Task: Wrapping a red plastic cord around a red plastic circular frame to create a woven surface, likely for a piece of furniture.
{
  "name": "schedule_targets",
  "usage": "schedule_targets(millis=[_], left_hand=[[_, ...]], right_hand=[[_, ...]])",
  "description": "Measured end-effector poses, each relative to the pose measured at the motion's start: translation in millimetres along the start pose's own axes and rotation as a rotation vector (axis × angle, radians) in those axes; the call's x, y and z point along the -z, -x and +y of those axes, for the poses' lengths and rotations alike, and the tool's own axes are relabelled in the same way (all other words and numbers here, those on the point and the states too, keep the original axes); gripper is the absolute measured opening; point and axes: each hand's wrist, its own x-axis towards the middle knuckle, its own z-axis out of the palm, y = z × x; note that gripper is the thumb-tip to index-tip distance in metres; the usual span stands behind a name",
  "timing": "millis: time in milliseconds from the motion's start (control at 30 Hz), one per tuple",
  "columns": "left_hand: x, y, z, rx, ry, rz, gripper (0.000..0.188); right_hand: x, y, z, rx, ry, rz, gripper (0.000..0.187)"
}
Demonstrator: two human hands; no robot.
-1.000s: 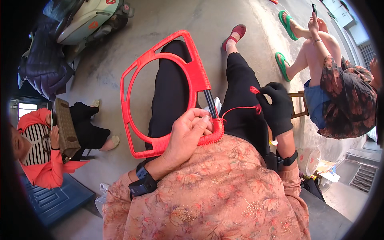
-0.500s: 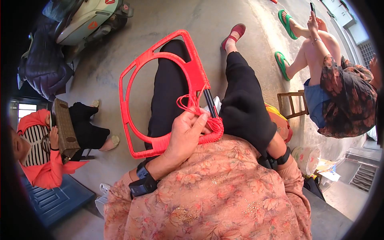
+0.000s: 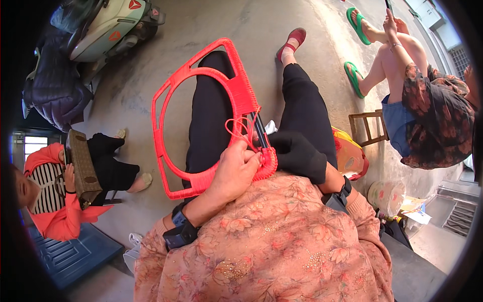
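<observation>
A red cord-wrapped frame (image 3: 245, 95), squarish with a ring inside, lies over my left thigh. Its right side shows bare black bars (image 3: 259, 130) between wrapped stretches. My left hand (image 3: 235, 168) is closed on the frame's near right corner, thumb and fingers pinching there. A loose loop of red cord (image 3: 236, 123) rises above these fingers. My right hand (image 3: 301, 157), in a black glove, is against the same corner from the right, its fingers bent in toward the left fingertips. What the gloved fingers pinch is too dark to make out.
At left a person (image 3: 48, 191) sits with a brown handbag (image 3: 83, 168). Another person (image 3: 437, 121) sits at right near a wooden stool (image 3: 367, 128). A scooter (image 3: 108, 38) stands far left. A red and yellow bag (image 3: 349, 156) is beside my right leg, with a white bucket (image 3: 386, 196) behind.
My gloved right hand has come from beside my right thigh leftward to the frame's corner. The bunch of cord at my left fingers looks smaller, and the wrapped corner shows more.
</observation>
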Motion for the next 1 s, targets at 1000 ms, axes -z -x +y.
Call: schedule_targets(millis=[1000], left_hand=[[1.5, -5.9, 26.4, 0.183, 0.438, -0.212, 0.027]], right_hand=[[18.4, 44.1, -30.5, -0.206, -0.119, 0.415, 0.028]])
